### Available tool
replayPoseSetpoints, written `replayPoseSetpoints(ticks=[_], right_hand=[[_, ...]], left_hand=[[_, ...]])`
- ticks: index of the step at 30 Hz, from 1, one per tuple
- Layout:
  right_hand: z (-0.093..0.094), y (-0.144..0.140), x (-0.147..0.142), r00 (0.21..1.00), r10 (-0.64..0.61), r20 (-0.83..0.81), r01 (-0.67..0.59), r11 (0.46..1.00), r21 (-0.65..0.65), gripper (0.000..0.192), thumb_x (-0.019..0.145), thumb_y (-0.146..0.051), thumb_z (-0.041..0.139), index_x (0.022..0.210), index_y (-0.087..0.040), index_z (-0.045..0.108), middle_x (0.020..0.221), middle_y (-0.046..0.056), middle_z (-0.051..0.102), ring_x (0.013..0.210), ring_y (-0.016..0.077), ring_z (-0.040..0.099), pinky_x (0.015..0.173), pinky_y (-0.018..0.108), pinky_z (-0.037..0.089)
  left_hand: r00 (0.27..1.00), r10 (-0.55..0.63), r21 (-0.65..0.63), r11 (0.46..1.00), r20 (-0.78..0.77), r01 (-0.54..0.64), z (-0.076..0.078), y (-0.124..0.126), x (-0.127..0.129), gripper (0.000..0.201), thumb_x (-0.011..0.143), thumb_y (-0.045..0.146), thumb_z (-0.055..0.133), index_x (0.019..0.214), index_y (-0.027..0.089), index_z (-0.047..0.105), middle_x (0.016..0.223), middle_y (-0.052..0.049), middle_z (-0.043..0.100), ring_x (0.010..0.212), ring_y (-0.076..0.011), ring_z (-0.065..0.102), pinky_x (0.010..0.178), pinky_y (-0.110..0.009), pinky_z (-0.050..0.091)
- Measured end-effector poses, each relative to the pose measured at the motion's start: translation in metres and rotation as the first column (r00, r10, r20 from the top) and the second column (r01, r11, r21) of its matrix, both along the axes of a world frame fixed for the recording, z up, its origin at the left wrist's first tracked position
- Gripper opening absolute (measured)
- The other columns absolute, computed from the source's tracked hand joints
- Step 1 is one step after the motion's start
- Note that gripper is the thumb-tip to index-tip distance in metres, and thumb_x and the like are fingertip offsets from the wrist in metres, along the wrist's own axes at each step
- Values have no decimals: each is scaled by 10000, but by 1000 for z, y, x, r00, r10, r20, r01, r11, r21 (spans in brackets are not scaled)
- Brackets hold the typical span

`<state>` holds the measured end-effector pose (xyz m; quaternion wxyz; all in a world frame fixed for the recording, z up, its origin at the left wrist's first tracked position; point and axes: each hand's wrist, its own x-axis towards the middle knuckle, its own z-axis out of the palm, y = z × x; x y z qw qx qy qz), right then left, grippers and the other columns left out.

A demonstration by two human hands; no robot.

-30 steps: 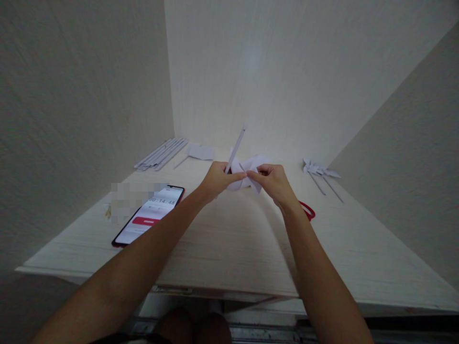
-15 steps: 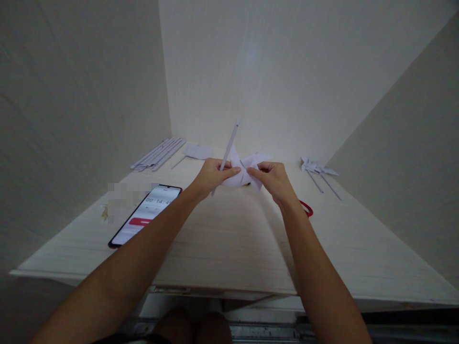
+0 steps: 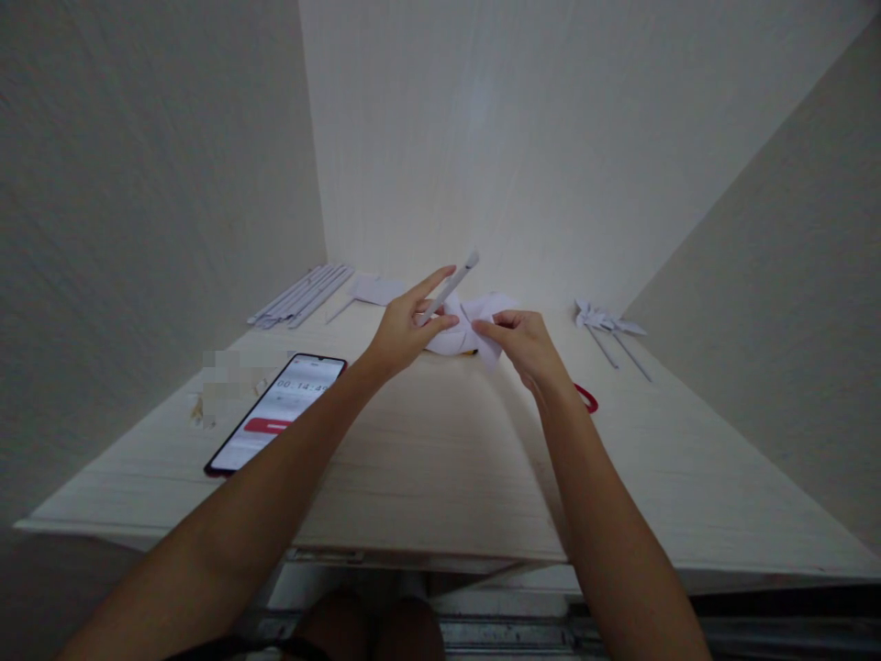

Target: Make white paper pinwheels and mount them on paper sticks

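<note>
Left hand (image 3: 403, 329) pinching white stick (image 3: 451, 285), index finger stretched out; right hand (image 3: 524, 344) pinching folded paper pinwheel (image 3: 474, 321), held just above pale wooden desk (image 3: 440, 459), phone (image 3: 276, 413) nearby.

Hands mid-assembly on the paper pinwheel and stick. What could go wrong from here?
1. The left hand holds the white stick with its index finger stretched out, not wrapped; the stick may slip or swing.
2. The right hand pinches the folded paper pinwheel; a hard tug might tear or crease it.
3. The phone lies close beside the left forearm near the table edge; an elbow sweep might knock it.
</note>
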<state>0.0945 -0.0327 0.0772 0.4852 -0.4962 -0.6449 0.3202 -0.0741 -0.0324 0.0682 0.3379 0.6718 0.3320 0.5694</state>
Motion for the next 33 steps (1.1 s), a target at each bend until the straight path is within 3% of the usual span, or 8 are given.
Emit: replayPoseSetpoints(ticks=[3,7,10,15,22,33], right_hand=[[-1,1,2,998,-4,63,3,1000,28,213,604,-305,612,488,-157,512,471,-29,429,465,75,373,438,219,269],[-2,2,3,991,-13,136,7,999,45,206,609,-297,595,488,-154,507,473,-35,407,466,69,346,442,217,261],[-2,2,3,987,-31,160,21,998,62,204,614,-287,583,483,-152,502,467,-37,391,468,68,337,439,216,249],[-4,2,0,988,-3,155,-5,999,49,201,609,-291,583,489,-146,513,477,-34,408,464,66,341,439,217,247],[-4,1,-3,996,22,91,-22,1000,-1,220,592,-315,611,488,-141,525,485,-29,433,468,67,367,448,219,269],[-6,3,-2,987,110,-114,-129,976,-173,192,560,-300,677,519,-148,566,519,-6,522,478,84,453,482,237,338]], left_hand=[[988,5,116,993,-155,13,1,2,-4,316,681,282,614,977,178,652,856,-51,640,750,-125,547,618,-199,388],[964,27,122,993,-264,5,0,6,-6,169,672,280,608,748,146,678,798,-51,597,722,-121,531,585,-196,375],[972,-1,36,999,-233,10,-1,5,-4,173,635,292,633,708,138,658,784,-40,570,626,-93,509,529,-191,365],[986,-38,-111,994,-164,20,-4,2,3,223,654,329,603,723,120,635,495,28,479,431,-61,399,426,-186,297],[989,127,-37,991,-75,-130,-12,5,14,218,612,327,629,675,119,611,513,26,507,485,-80,448,460,-198,341],[995,98,-44,994,6,-98,-17,6,17,208,608,313,637,677,125,581,547,27,509,488,-71,447,463,-193,352]])
